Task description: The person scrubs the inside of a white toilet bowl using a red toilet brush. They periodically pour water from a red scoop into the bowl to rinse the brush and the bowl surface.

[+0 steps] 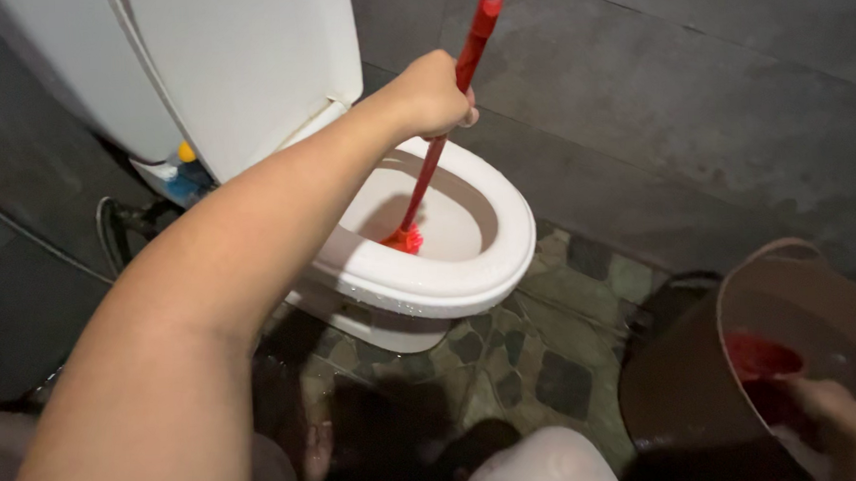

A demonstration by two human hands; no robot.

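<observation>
Head view: a dim bathroom seen from above, dark wall tiles and a pebble-pattern floor [539, 361].
Left hand: the left hand [433, 94] is a closed fist around the upper part of the red toilet brush [443, 139] handle, arm stretched out over the bowl.
Brush: it slants down from the fist into the toilet bowl [506, 256]; its red bristle head rests against the inner wall near the front rim.
Toilet bowl: white, seat and lid [248, 75] raised back against the cistern; inside I see only the brush head and its shadow, and the water level is hard to make out.
Right hand: the right hand [840, 420] sits low at the bottom right, inside the mouth of the brown bucket [684, 383]; whether it grips anything I cannot tell, the edge cuts it off.
Bucket: tilted toward the viewer, standing on the floor well apart from the bowl; a red scoop-like thing [760, 356] lies inside, just beside the hand, possibly a dipper.
</observation>
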